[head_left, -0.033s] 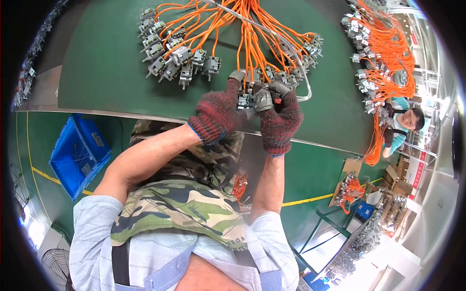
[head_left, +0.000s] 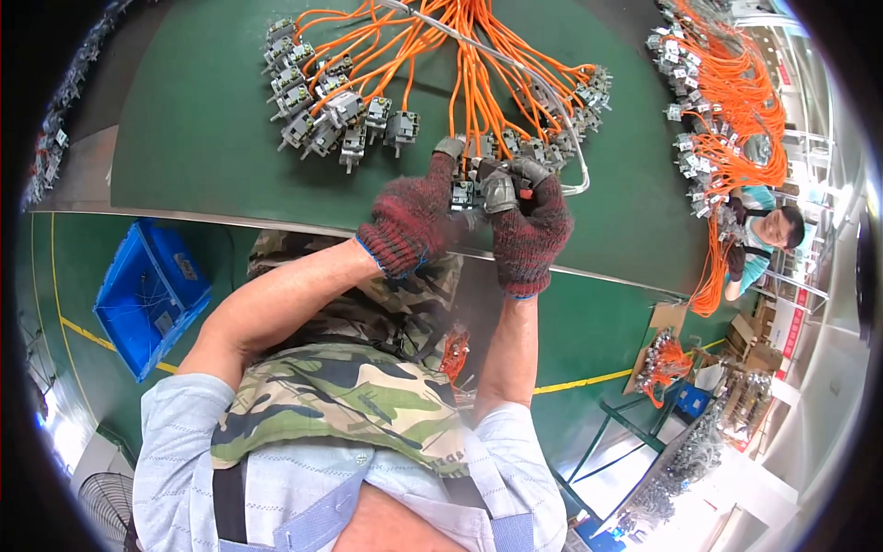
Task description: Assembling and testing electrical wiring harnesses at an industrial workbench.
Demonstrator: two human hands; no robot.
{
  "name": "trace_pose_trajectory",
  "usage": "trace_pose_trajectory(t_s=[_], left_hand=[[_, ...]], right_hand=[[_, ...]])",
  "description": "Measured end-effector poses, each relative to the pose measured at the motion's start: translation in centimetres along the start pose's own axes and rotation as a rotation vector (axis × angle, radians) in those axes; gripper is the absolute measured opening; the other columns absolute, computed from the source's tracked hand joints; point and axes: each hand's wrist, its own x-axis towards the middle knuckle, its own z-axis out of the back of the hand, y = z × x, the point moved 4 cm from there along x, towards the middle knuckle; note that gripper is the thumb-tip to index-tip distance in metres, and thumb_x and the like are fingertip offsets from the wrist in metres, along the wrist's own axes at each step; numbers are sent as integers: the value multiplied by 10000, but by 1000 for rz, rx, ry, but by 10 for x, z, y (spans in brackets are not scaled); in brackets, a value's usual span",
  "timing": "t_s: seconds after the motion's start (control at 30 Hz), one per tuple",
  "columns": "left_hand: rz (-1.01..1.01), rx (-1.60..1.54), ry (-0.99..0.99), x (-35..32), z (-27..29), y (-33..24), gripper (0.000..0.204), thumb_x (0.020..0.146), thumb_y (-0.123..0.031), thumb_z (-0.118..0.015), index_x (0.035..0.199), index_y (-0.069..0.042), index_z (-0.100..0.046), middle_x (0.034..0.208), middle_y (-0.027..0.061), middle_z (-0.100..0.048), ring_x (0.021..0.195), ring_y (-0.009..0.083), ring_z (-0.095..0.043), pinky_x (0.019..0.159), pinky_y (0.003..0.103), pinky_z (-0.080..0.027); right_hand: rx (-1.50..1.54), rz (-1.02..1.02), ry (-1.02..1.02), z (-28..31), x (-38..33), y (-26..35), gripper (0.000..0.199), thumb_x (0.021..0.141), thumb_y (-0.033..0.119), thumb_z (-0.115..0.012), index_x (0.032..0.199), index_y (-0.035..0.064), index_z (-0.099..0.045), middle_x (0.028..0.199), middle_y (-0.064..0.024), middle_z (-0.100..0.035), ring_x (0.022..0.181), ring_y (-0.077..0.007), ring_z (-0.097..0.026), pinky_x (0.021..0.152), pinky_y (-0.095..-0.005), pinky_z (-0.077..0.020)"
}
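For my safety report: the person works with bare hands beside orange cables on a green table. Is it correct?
Not bare: the head view shows gloves on the left hand and right hand. The orange cables and green table are correct.

I am watching a green table [head_left: 635, 202] that is carrying grey connector blocks [head_left: 342, 106], some clustering on the left and others spreading from the middle rightward. Orange cables [head_left: 474, 55] are fanning across it to them, and a white cable [head_left: 587, 175] is curving rightward. Below, the green floor [head_left: 579, 331] is holding a blue crate [head_left: 124, 276] at left.
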Motion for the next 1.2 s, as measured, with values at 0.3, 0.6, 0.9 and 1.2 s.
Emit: trace_pose_trajectory(t_s=[0.3, 0.6, 0.9, 1.2], left_hand=[[18, 5, 8, 0, 7, 0, 1008, 823, -468, -853, 1599, -106, -321, 907, 215, -740, 768, 443, -731, 641, 535, -561], [-404, 455, -553, -14, 147, 18, 470, 837, -344, -820, 1190, -59, -696, 992, 150, -701, 937, 381, -672, 823, 510, -527], [-303, 613, -483, 12, 144, 44, 349, 855, -303, -781, 1108, -74, -709, 1055, 147, -692, 989, 373, -669, 817, 504, -536], [-334, 796, -412, 16, 136, 48, 353, 790, -323, -786, 1039, -84, -711, 1017, 121, -686, 982, 319, -674, 808, 485, -543]], right_hand=[[78, -57, 38, -11, 7, -4, 238, 935, 29, -789, 1161, -2, -721, 992, -67, -770, 882, -114, -693, 800, -290, -591], [219, 48, -9, -21, 4, 21, 260, 956, 27, -756, 1200, -29, -685, 1054, -86, -760, 888, -136, -708, 857, -299, -590], [-33, 41, -31, -60, 26, 28, 338, 892, 146, -855, 1184, 12, -750, 938, -85, -810, 769, -124, -722, 759, -297, -580], [-127, 45, 15, -62, 31, 23, 303, 930, 141, -819, 1184, -3, -737, 900, -41, -753, 730, -81, -652, 660, -277, -570]])
